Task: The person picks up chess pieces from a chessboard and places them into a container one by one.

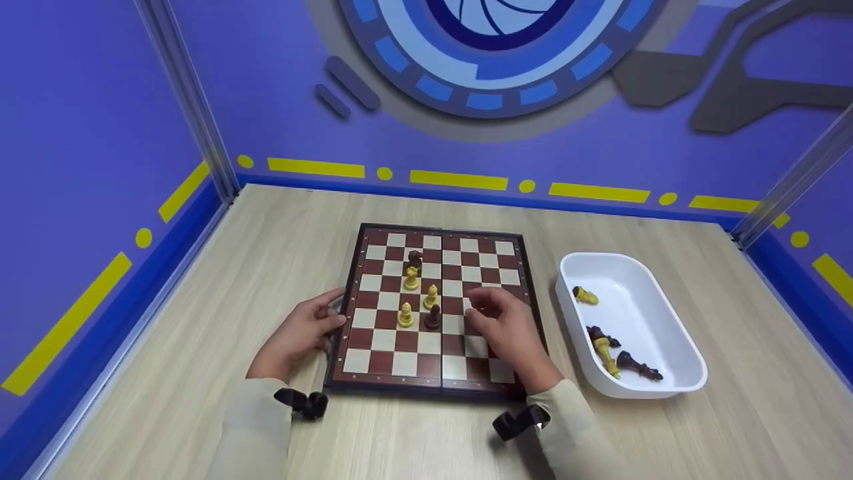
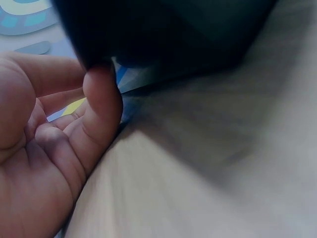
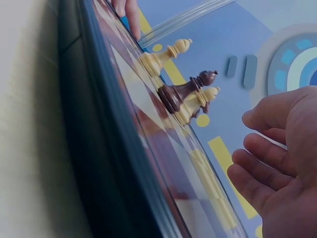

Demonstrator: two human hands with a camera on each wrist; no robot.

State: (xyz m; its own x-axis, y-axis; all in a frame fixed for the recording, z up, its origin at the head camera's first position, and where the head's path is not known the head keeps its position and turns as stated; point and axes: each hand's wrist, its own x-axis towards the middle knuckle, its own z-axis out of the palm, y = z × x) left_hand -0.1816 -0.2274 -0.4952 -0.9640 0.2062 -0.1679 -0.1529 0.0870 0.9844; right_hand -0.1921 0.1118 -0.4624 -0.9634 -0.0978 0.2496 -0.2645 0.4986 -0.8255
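Observation:
A folding chessboard (image 1: 390, 363) lies flat on the table. On its left half stand two yellow bishops (image 1: 405, 315), a yellow piece with a notched crown (image 1: 411, 278), a dark bishop (image 1: 433, 317) and, farthest back, a dark piece (image 1: 414, 259) partly hidden. My left hand (image 1: 298, 335) touches the board's left side with thumb and index finger; in the left wrist view the other fingers are bent beneath. Over the right half hovers my right hand (image 1: 508, 333). Its thumb and fingers are apart, nothing between them, as the right wrist view (image 3: 292, 163) also shows.
Right of the board is a white plastic tray (image 1: 666, 310). Several chess pieces lie on their sides in it, among them a yellow piece (image 1: 586, 295) and a dark piece (image 1: 638, 367). Blue-purple panels (image 1: 280, 87) enclose the wooden table (image 1: 293, 233) at the back and sides.

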